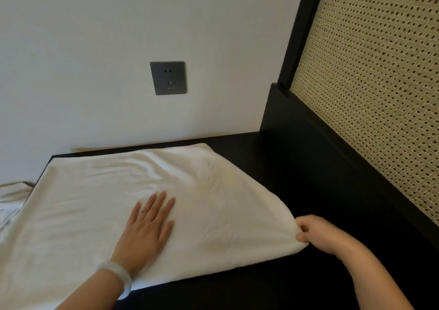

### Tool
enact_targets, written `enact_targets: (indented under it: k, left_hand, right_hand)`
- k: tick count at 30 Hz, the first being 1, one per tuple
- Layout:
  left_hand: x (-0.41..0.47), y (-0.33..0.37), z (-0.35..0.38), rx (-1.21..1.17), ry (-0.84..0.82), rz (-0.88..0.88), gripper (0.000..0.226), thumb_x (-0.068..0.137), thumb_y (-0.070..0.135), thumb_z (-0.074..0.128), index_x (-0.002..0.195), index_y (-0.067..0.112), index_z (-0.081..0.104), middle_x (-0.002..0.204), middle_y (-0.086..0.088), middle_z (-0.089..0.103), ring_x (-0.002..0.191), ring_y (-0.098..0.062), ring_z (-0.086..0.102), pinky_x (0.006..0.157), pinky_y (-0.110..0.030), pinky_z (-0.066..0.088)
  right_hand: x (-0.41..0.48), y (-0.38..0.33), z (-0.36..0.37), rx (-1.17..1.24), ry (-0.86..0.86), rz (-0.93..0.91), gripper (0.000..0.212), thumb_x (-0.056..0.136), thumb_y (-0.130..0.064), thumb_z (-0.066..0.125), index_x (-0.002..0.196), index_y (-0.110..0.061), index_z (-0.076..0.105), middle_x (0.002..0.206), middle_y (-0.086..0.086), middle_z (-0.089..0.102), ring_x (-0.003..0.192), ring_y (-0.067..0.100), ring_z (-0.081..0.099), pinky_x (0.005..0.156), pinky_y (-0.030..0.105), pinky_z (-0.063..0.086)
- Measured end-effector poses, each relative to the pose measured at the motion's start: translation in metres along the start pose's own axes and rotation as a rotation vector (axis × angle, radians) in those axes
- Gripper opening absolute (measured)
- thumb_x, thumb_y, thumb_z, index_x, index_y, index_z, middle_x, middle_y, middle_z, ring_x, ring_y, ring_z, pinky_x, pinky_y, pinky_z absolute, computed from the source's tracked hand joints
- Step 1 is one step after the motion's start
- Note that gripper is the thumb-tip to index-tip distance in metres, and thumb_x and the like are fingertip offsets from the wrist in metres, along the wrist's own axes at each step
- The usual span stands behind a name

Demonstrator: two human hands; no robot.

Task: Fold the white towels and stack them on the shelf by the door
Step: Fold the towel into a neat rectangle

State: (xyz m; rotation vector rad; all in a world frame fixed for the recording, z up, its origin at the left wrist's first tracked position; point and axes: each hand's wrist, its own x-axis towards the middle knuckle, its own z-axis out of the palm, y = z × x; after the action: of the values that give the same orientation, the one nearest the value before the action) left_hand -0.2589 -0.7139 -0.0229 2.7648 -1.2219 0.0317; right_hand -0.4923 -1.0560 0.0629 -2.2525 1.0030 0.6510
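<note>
White towel (95,190) spread on a black top (273,278), seen from above the near edge.

Nearest, the left hand (145,233), with a pale bangle (118,276) on its wrist, lies palm down on the middle of the towel. Its fingers are straight, slightly spread, and pointing toward the far right corner. At the near right, the right hand (318,236) pinches the towel's near right corner between thumb and curled fingers and lifts it slightly off the top.

The towel's long axis runs left to right, roughly parallel to the wall (95,36). Its left end hangs past the left edge of the top, and its far edge lies close to the far edge.

More white cloth (11,195) lies crumpled beyond the left edge. To the right, a black-framed woven panel (380,95) stands along the right edge. On the wall behind is a dark socket plate (168,78).
</note>
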Motion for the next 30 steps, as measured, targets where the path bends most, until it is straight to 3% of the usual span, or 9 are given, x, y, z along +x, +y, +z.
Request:
enact_targets:
  k: [4,7,13,17,21,23,25,27,30]
  left_hand:
    - [0.001,0.001,0.001,0.003,0.004,-0.004,0.058,0.100,0.056,0.003,0.156,0.039,0.001,0.164,0.009,-0.003,0.151,-0.012,-0.006,0.119,-0.040,-0.001]
    - [0.001,0.001,0.002,-0.003,0.007,-0.002,0.057,0.099,0.058,-0.001,0.154,0.042,-0.006,0.163,0.011,-0.012,0.150,-0.010,-0.014,0.119,-0.040,-0.006]
    - [0.004,0.000,-0.003,-0.015,-0.020,-0.006,0.056,0.103,0.052,0.016,0.152,0.033,0.032,0.160,0.005,0.029,0.148,-0.013,0.016,0.115,-0.037,0.011]
    - [0.006,-0.009,-0.002,-0.148,-0.057,0.001,0.054,0.102,0.059,0.020,0.152,0.042,0.026,0.160,0.011,0.026,0.148,-0.005,0.010,0.115,-0.027,0.007]
    - [0.010,-0.017,-0.003,-0.425,-0.002,-0.015,0.046,0.088,0.080,0.016,0.133,0.077,0.014,0.157,0.029,0.013,0.144,0.012,-0.001,0.118,-0.020,-0.003]
    - [0.013,-0.010,-0.025,-0.721,0.017,-0.142,0.033,0.087,0.075,0.036,0.119,0.083,0.030,0.147,0.040,0.029,0.140,0.015,0.018,0.117,-0.016,0.012]
    - [0.019,-0.004,-0.047,-1.004,0.165,-0.357,0.030,0.094,0.042,0.056,0.116,0.062,0.055,0.132,0.029,0.055,0.132,0.002,0.043,0.108,-0.016,0.029]
    - [0.026,-0.002,-0.064,-0.993,0.299,-0.464,0.030,0.098,0.028,0.054,0.125,0.043,0.057,0.131,0.019,0.055,0.127,-0.005,0.048,0.104,-0.023,0.034]
    - [0.039,0.008,-0.088,-0.835,0.399,-0.317,0.036,0.099,0.028,0.053,0.134,0.033,0.055,0.138,0.023,0.049,0.128,0.004,0.043,0.105,-0.019,0.032]
  right_hand:
    - [0.010,-0.017,-0.016,-0.074,0.183,0.065,0.019,0.093,-0.014,0.057,0.103,-0.030,0.060,0.110,-0.002,0.063,0.094,0.013,0.061,0.085,0.032,0.054]
    - [0.030,-0.051,-0.029,0.149,0.370,-0.065,0.031,0.099,-0.018,0.055,0.129,-0.021,0.057,0.109,-0.004,0.060,0.098,0.013,0.058,0.086,0.028,0.048]
    - [0.073,-0.136,-0.031,0.425,0.250,-0.172,0.055,0.096,-0.030,0.061,0.146,-0.016,0.042,0.139,0.007,0.054,0.123,0.023,0.055,0.102,0.036,0.046]
    - [0.093,-0.168,-0.033,0.387,0.156,-0.201,0.059,0.094,-0.033,0.065,0.145,-0.012,0.044,0.142,0.009,0.052,0.128,0.025,0.052,0.105,0.037,0.044]
    - [0.097,-0.181,-0.041,0.232,0.177,-0.259,0.028,0.087,-0.021,0.073,0.111,-0.006,0.070,0.111,0.012,0.069,0.098,0.023,0.067,0.087,0.034,0.054]
    - [0.085,-0.188,-0.045,0.164,0.239,-0.360,0.019,0.083,-0.019,0.074,0.099,-0.009,0.073,0.100,0.008,0.070,0.090,0.021,0.067,0.081,0.033,0.054]
    - [0.064,-0.202,-0.038,0.046,0.313,-0.519,0.015,0.080,-0.021,0.072,0.092,-0.013,0.071,0.094,0.004,0.069,0.088,0.022,0.065,0.077,0.034,0.052]
    - [0.039,-0.215,-0.013,-0.166,0.257,-0.695,0.019,0.082,-0.022,0.067,0.101,-0.016,0.068,0.106,0.005,0.066,0.100,0.025,0.061,0.077,0.032,0.044]
    - [0.010,-0.222,0.033,-0.670,-0.060,-0.897,0.042,0.094,-0.011,0.058,0.135,-0.009,0.052,0.136,0.016,0.050,0.124,0.037,0.048,0.100,0.038,0.035]
